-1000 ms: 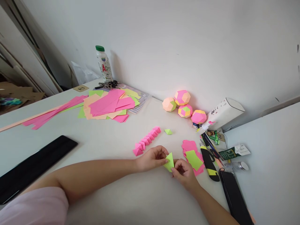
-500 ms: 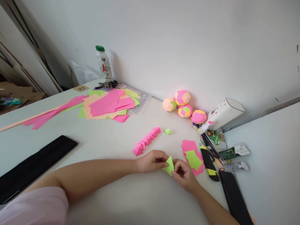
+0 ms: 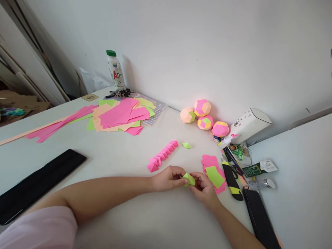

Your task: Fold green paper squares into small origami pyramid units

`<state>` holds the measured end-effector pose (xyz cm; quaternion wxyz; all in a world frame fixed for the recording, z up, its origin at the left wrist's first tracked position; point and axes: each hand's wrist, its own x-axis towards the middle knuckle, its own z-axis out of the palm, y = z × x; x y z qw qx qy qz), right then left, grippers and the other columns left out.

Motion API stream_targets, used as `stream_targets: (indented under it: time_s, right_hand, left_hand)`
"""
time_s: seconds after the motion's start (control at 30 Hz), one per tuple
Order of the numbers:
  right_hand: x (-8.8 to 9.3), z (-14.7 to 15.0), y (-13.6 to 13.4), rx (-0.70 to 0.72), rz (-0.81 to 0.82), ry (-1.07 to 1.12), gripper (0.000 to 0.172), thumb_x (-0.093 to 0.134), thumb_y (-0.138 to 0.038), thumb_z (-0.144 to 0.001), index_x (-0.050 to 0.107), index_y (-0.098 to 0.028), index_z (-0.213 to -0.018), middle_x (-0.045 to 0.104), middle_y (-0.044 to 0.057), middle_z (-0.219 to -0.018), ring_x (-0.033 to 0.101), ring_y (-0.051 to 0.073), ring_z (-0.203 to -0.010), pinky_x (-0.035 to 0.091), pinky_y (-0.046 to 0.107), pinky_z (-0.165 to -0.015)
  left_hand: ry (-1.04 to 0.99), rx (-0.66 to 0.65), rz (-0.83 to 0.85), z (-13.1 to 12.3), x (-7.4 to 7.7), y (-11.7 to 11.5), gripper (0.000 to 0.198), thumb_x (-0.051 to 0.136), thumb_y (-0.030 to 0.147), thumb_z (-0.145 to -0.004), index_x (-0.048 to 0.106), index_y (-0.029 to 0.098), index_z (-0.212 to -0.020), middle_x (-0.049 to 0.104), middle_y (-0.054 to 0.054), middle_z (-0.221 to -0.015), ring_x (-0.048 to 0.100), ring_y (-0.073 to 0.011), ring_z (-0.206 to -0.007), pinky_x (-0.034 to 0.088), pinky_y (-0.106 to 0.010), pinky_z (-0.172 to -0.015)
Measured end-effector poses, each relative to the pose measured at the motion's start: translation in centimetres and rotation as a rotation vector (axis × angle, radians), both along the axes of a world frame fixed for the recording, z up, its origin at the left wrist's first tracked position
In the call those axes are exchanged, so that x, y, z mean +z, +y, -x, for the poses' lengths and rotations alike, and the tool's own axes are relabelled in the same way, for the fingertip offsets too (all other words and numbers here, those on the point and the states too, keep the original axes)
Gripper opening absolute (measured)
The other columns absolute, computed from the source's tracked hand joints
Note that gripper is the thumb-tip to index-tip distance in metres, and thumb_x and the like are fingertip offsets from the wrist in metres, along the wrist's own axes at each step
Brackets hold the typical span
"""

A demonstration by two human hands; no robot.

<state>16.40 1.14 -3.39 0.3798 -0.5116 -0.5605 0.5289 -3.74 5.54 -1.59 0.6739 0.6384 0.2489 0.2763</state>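
Between my two hands is a small folded piece of green paper (image 3: pixel 190 179), bent into a raised shape. My left hand (image 3: pixel 169 178) pinches its left side between thumb and fingers. On its right side, my right hand (image 3: pixel 203 188) grips the paper with thumb and fingertips. Just beyond my left hand runs a slanting row of folded pink paper pieces (image 3: pixel 163 155). A finished-looking green folded piece (image 3: pixel 186 145) sits alone past the row's far end. Right of my right hand lie loose green paper (image 3: pixel 215 176) and pink paper (image 3: pixel 209 161) pieces.
Several multicoloured paper balls (image 3: pixel 202 108) rest by the wall. A heap of cut paper (image 3: pixel 116 116) covers the back left, near a bottle (image 3: pixel 115 71) and keys (image 3: pixel 119 93). A black slab (image 3: pixel 44 185) lies left; a utility knife (image 3: pixel 232 181) and black phone (image 3: pixel 260 216) lie right.
The green paper in my hands has gone from a flatter, upright pointed shape to a more folded one. My right fingers have shifted round its upper edge.
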Motion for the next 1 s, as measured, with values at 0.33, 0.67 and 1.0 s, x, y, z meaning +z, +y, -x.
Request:
stream_targets:
  time_s: [0.33,0.67,1.0]
  right_hand:
    - [0.6,-0.2,0.3,0.091,0.000,0.045,0.021,0.069,-0.034,-0.075,0.059,-0.019,-0.086,0.048,-0.003,-0.064,0.045,0.011,-0.056,0.038,0.022,-0.050]
    - [1.4,0.2,0.5,0.133,-0.170,-0.043,0.021,0.061,-0.034,-0.082,0.061,-0.018,-0.068,0.055,0.003,-0.072,0.046,0.013,-0.058,0.037,0.024,-0.050]
    - [1.0,-0.1,0.5,0.118,-0.179,-0.022,0.013,0.061,-0.031,-0.082,0.069,-0.022,-0.080,0.060,0.004,-0.078,0.049,0.013,-0.055,0.039,0.025,-0.047]
  left_hand:
    - [-0.040,0.040,0.144,-0.2,0.0,0.0,0.036,0.057,0.049,-0.080,0.056,0.013,-0.077,0.058,-0.001,-0.069,0.052,-0.0107,-0.063,0.041,-0.024,-0.059]
    - [-0.136,0.119,0.132,-0.6,-1.3,-0.5,0.036,0.062,0.043,-0.077,0.035,0.021,-0.085,0.052,0.003,-0.074,0.052,-0.0097,-0.065,0.040,-0.023,-0.057]
    - [0.006,0.114,-0.189,-0.2,-1.2,-0.4,0.039,0.060,0.027,-0.080,0.047,0.021,-0.116,0.053,-0.006,-0.099,0.055,-0.0162,-0.086,0.048,-0.029,-0.071]
